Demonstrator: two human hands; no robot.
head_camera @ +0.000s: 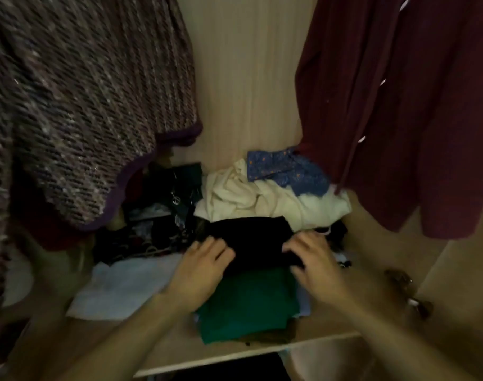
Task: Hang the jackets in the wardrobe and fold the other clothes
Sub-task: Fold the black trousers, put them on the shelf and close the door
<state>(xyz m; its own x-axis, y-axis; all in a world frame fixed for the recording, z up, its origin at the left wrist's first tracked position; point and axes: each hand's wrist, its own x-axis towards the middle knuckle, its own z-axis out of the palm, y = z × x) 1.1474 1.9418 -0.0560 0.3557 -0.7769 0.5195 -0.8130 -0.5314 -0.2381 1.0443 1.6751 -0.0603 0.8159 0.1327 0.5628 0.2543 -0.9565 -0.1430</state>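
My left hand (204, 266) lay flat with its fingers spread on the black folded garment (255, 244), and my right hand (313, 259) pressed its other end, fingers loosely bent — whether they gripped, I could not tell. The garment sat on the green one (248, 306) on the wardrobe shelf (262, 350) — a knitted jacket (78, 105) and a maroon jacket (405, 105) hung above.
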